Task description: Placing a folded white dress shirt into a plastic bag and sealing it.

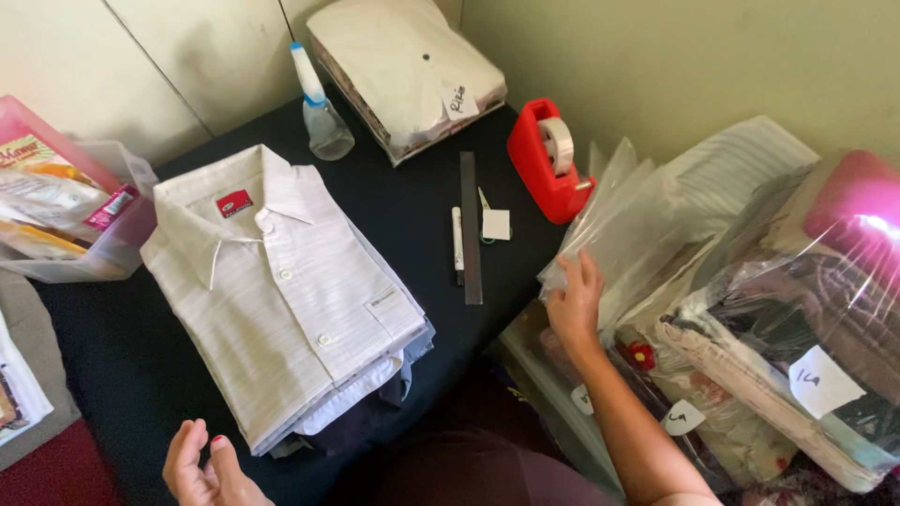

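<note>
A stack of folded shirts (281, 290), topped by a pale striped collared one, lies on a black table (112, 356). My left hand (202, 468) hovers at the table's near edge, fingers apart, holding nothing. My right hand (574, 305) reaches right and touches the edge of a pile of clear plastic bags (647, 225); whether it grips one I cannot tell. Packed clothes in plastic with white labels (797, 365) lie just beyond the bags.
A red tape dispenser (548, 159), a grey ruler (471, 230), a white marker (457, 244) and a small white tag (496, 225) lie mid-table. At the back are a spray bottle (321, 108) and a bagged shirt bundle (408, 70). A clear bin (75, 211) sits left.
</note>
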